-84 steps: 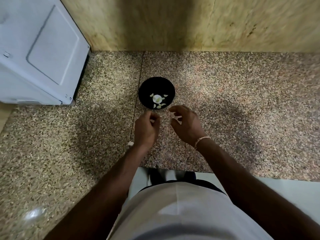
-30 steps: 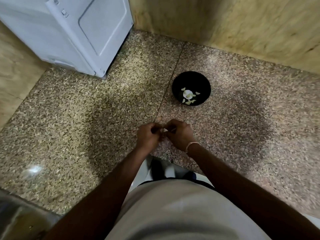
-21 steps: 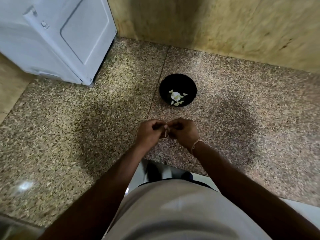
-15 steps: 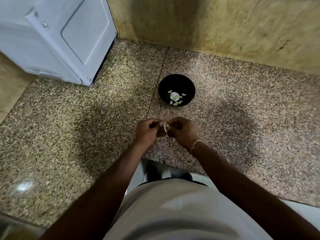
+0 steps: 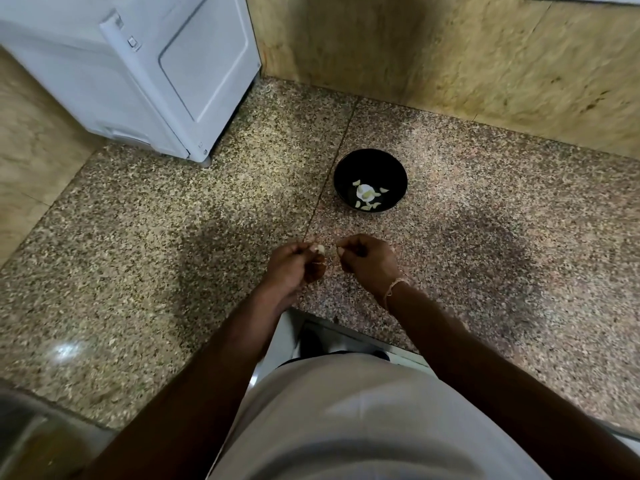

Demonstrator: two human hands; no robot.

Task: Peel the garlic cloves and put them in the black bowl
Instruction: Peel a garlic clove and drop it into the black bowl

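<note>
A: Item one, black bowl [image 5: 370, 168]: placed on the speckled desk [image 5: 173, 237], peeled pieces seen inside.

B: Item two, garlic clove [image 5: 320, 249]: pinched by the left hand [image 5: 296, 266], just short of the bowl.

A: Right hand [image 5: 369, 261]: fingers curled beside it; contents cannot be told.

no readable text, labels, brands or numbers anywhere
</note>
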